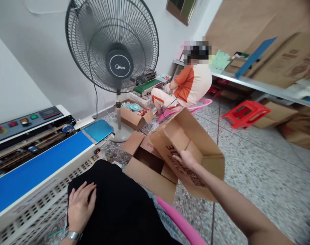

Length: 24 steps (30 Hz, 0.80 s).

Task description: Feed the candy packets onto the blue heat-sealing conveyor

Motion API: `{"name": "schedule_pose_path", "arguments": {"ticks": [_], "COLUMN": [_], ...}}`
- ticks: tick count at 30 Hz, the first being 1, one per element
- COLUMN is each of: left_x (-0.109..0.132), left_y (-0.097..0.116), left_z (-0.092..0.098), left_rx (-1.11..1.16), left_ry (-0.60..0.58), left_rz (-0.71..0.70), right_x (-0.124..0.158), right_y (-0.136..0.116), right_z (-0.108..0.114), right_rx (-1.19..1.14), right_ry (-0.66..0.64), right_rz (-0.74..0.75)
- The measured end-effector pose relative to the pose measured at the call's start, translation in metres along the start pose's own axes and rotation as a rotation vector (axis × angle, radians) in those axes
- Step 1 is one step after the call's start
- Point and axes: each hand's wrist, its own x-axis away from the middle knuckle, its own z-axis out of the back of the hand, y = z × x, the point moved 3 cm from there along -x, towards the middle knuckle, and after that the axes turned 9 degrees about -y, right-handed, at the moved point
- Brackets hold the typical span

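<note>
My right hand [186,160] grips the edge of a brown cardboard box [213,166], which is tilted with its open top toward me. Printed dark lettering shows on the box's side, partly covered by my fingers. Just left of it, a second cardboard box [144,173] stands on the floor with its flaps spread; its inside looks dark. My left hand [81,204] rests on the black cloth [124,207] over my lap, fingers stretched out and nothing in them. A metal watch is on that wrist.
A machine with a blue conveyor belt [42,166] runs along the left. A standing fan [119,64] is ahead. Beyond it are a box of colourful packets [134,109] and a seated person [190,81]. A red stool [245,114] stands at right, near a long table [262,89].
</note>
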Motion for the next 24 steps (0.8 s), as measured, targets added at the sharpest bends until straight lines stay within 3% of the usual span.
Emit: {"name": "schedule_pose_path", "arguments": {"ticks": [4, 8, 12, 17, 20, 22, 24], "left_x": [-0.002, -0.007, -0.009, -0.012, -0.022, -0.031, -0.040], "left_y": [-0.002, -0.003, -0.001, 0.004, 0.021, 0.040, 0.061], "left_z": [-0.001, -0.003, -0.002, 0.000, -0.001, -0.002, -0.005], "left_rx": [-0.001, -0.026, -0.046, -0.081, -0.033, 0.069, 0.166], "left_ry": [-0.025, -0.060, -0.059, -0.052, -0.031, -0.035, -0.048], "left_rz": [0.020, 0.016, 0.001, 0.012, -0.101, -0.186, -0.221], "right_x": [0.012, 0.019, 0.010, -0.012, -0.021, -0.025, -0.030], "right_y": [0.008, -0.009, -0.049, -0.124, -0.154, -0.152, -0.124], "right_z": [0.007, 0.006, 0.001, -0.023, -0.041, -0.048, -0.051], "right_rx": [0.032, 0.026, -0.004, -0.072, -0.127, -0.173, -0.215], "right_ry": [-0.027, -0.045, -0.071, -0.118, -0.141, -0.156, -0.159], "right_rz": [-0.034, -0.002, 0.075, 0.194, 0.284, 0.346, 0.350]}}
